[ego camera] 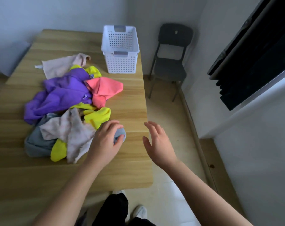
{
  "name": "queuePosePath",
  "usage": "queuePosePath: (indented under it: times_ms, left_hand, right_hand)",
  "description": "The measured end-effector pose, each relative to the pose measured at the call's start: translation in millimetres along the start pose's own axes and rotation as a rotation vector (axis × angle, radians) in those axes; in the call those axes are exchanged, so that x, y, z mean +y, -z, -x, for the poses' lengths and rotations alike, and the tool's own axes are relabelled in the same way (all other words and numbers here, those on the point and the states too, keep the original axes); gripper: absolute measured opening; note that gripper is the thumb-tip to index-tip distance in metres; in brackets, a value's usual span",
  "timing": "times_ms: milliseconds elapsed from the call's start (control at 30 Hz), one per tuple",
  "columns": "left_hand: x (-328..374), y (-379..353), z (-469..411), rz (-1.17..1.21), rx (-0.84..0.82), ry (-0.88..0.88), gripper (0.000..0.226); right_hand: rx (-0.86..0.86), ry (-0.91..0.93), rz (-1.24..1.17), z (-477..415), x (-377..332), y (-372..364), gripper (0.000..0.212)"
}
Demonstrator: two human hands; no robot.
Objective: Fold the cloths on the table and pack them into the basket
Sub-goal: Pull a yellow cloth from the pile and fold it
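One table [130, 98]: light wood, filling your view from 9 to 12 o'clock, right edge running past your hands.
Cloth pile [65, 95]: purple, pink, yellow, beige and grey all tangled, at about 10 o'clock from your hands. Nothing looks folded.
Basket [121, 62]: white, full of holes, on the table at 12 o'clock, just beyond the pile and apart from it. Can't see any cloth inside.
Grey cloth [120, 136]: a bunched end pokes out of the pile's near side, dead centre, under your fingers.
Left hand [105, 141]: fingers curled over that grey end, so you've got hold of it.
Right hand [158, 141]: at 3 o'clock of the left one, over the table's edge, fingers spread, holding nothing.
Step in hand: looks like the very start, picking the first cloth out of the heap.
Next move: I'd pull the grey one clear toward 6 o'clock onto bare wood, bring your right hand in for another corner, and spread it flat before folding. Other cloths lie on top, so expect some drag.
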State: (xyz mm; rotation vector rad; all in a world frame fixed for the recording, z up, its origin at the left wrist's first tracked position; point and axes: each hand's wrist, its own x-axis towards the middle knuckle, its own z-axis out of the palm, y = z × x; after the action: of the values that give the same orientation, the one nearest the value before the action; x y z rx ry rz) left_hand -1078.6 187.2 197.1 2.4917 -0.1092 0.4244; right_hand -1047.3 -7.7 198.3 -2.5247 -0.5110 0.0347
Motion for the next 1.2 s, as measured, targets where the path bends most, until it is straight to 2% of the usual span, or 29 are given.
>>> queuePosePath:
  times_ms: [200, 467, 633, 733, 833, 1067, 1200]
  left_hand:
    - [-51.2, 18.7, 27.2, -0.023, 0.000, 0.073, 0.033]
    - [-169.2, 36.3, 7.2, -0.052, -0.106, -0.014, 0.031]
    - [-247.1, 18.2, 7.3, -0.277, -0.253, -0.100, 0.055]
    - [-276.4, 3.9, 11.2, -0.325, -0.293, -0.111, 0.064]
    - [-295.0, -9.8, 12.5, -0.327, -0.247, -0.161, 0.066]
    - [-325.7, -22.1, 22.1, -0.328, -0.028, -0.327, 0.064]
    - [-337.3, -10.5, 33.4, -0.402, 0.060, -0.329, 0.060]
  right_hand:
    - [-0.076, 0.022, 0.024, -4.7, -31.2, -40.5, 0.049]
    - [-0.052, -0.079, -0.010, -60.5, -77.7, -134.1, 0.056]
    - [-0.057, -0.153, 0.053, -92.5, -83.8, -207.5, 0.062]
    - [-0.050, -0.175, 0.078, -98.3, -80.9, -241.6, 0.059]
    - [0.013, -0.169, 0.122, -98.8, -76.1, -264.3, 0.058]
    - [0.096, -0.102, 0.197, -94.6, -80.4, -288.6, 0.052]
    - [0.115, -0.103, 0.228, -88.0, -91.7, -297.3, 0.050]
